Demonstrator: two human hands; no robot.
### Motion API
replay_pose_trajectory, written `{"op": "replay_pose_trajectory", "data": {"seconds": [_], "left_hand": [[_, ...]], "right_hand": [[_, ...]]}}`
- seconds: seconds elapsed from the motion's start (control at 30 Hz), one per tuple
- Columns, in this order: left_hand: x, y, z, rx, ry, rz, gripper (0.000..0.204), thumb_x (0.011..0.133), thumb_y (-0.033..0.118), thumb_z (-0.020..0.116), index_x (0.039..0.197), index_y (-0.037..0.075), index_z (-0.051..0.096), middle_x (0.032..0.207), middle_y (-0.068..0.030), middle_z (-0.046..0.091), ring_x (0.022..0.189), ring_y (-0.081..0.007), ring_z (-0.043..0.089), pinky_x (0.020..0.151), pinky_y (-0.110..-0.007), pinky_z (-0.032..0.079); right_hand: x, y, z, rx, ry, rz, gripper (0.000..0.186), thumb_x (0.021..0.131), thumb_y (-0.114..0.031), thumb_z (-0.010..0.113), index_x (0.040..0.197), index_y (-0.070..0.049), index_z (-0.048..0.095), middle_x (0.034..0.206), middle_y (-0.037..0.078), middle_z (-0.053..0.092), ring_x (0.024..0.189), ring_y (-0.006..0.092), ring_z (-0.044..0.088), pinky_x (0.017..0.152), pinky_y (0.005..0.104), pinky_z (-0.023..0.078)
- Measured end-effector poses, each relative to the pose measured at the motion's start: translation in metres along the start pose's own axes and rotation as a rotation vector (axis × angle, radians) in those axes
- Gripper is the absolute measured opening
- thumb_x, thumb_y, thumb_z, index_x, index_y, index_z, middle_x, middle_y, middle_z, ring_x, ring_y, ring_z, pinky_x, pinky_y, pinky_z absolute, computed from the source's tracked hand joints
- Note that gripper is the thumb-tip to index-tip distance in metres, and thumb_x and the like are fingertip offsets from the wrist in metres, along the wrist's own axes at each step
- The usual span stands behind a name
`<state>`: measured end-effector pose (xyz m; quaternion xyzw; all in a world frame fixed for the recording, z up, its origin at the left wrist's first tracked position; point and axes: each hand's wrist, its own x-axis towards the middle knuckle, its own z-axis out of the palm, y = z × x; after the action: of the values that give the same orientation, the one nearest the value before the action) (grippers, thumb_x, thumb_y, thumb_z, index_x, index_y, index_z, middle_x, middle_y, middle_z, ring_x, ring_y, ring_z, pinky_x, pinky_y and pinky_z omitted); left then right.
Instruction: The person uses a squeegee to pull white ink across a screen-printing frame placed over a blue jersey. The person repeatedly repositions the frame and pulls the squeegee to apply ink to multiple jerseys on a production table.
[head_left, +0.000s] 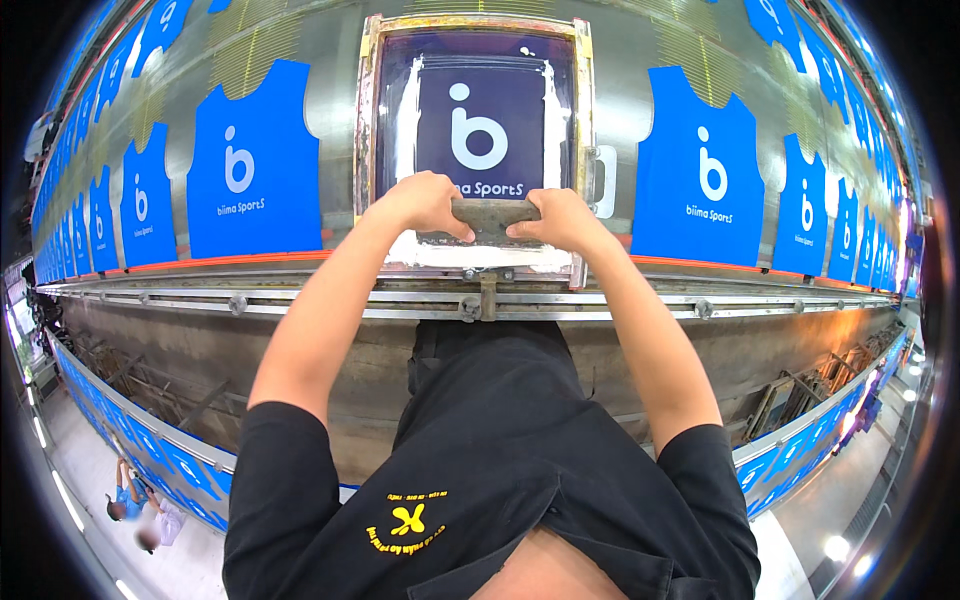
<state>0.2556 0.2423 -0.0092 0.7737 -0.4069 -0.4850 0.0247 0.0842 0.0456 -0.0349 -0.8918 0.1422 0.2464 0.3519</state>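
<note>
A printing squeegee (490, 213) lies crosswise near the close end of a framed printing screen (367, 130). My left hand (424, 205) is closed around its left end, the thumb pressed along the near face. At the other end my right hand (560, 220) grips in the same way. The dark mesh (432, 125) carries a pale round-letter design with lettering below it, partly covered by my left hand. White ink (553, 115) streaks both sides of the mesh and pools behind the squeegee, close to me. The squeegee's lower edge is hidden.
Printed blue vest-shaped fabric pieces lie on the long table, one left (285, 150) and one right (665, 150), with several more beyond. A metal rail (360, 303) with a bracket (487, 298) runs along the near edge. Two people (128, 503) are far off at lower left.
</note>
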Motion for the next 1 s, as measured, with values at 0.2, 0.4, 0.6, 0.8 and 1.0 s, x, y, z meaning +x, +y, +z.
{"op": "replay_pose_trajectory", "data": {"seconds": [0.2,0.4,0.6,0.8,1.0], "left_hand": [[0.005,-0.005,-0.052,-0.053,0.02,0.093,0.057,0.068,0.05,0.091,0.104,0.007,0.083,0.092,-0.0168,0.079,0.088,-0.0311,0.076,0.082,-0.042,0.058],[0.039,-0.02,-0.135,0.238,0.393,0.178,0.064,0.077,0.06,0.083,0.118,0.011,0.079,0.108,-0.0143,0.079,0.104,-0.0348,0.075,0.089,-0.047,0.059],[0.083,-0.043,-0.171,0.29,0.61,0.274,0.038,0.085,0.041,0.081,0.109,0.012,0.078,0.106,-0.0111,0.078,0.106,-0.0316,0.074,0.091,-0.048,0.059],[0.06,-0.056,-0.11,0.221,0.751,0.257,0.033,0.088,0.038,0.08,0.111,0.014,0.076,0.105,-0.0107,0.073,0.107,-0.0344,0.071,0.09,-0.049,0.057],[-0.042,-0.036,0.057,0.264,0.818,0.355,0.039,0.072,0.018,0.083,0.111,0.015,0.074,0.102,-0.0063,0.07,0.092,-0.03,0.07,0.08,-0.042,0.055]], "right_hand": [[-0.007,0.032,-0.033,0.484,0.673,-0.086,0.032,0.098,-0.034,0.078,0.103,-0.002,0.077,0.094,0.01,0.076,0.087,0.0198,0.071,0.081,0.034,0.056],[0.014,0.094,-0.03,0.392,0.95,0.324,0.042,0.1,-0.039,0.075,0.119,-0.001,0.073,0.105,0.015,0.076,0.099,0.0247,0.072,0.091,0.038,0.056],[0.023,0.084,-0.024,0.993,0.618,0.443,0.038,0.105,-0.034,0.072,0.124,-0.001,0.07,0.075,-0.002,0.058,0.056,0.0057,0.049,0.049,0.0246,0.037],[0.015,0.056,-0.044,1.022,0.702,0.436,0.039,0.103,-0.03,0.073,0.127,0.0,0.068,0.069,-0.005,0.053,0.052,0.0054,0.044,0.046,0.0251,0.031],[0.009,0.05,-0.046,1.03,0.74,0.367,0.032,0.104,-0.026,0.071,0.126,-0.005,0.065,0.071,-0.005,0.051,0.05,0.0034,0.04,0.044,0.0232,0.029]]}}
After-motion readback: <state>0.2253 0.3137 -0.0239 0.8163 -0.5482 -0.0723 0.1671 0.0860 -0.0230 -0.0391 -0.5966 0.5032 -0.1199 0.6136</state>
